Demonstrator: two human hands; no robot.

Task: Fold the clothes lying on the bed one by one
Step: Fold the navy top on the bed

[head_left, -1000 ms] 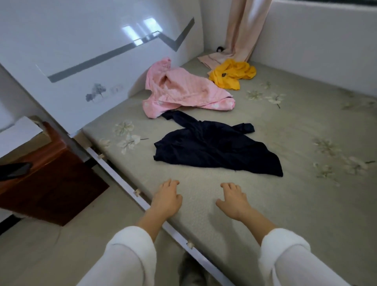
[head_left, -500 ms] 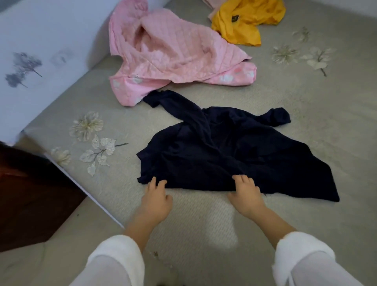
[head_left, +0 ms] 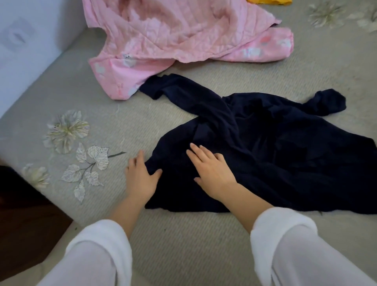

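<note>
A crumpled navy garment (head_left: pixel 275 147) lies on the grey bed (head_left: pixel 195 245), one sleeve stretched to the upper left and another to the right. My left hand (head_left: pixel 140 177) rests at its left edge, thumb on the cloth and fingers stretched out on the bed beside it. Flat on the garment's left part lies my right hand (head_left: pixel 212 169) with its fingers spread. A pink quilted garment (head_left: pixel 173 34) sits bunched just beyond the navy one. Only a sliver of a yellow garment (head_left: pixel 269 1) shows at the top edge.
A white panel (head_left: pixel 30 30) borders the bed on the left. Dark brown furniture (head_left: pixel 24 224) stands below the bed's near-left corner. The bed cover carries printed flowers (head_left: pixel 67 130) left of the navy garment.
Both hands have moved forward from the bare bed onto the navy garment. The view has closed in on the bed, so the yellow garment is almost out of frame.
</note>
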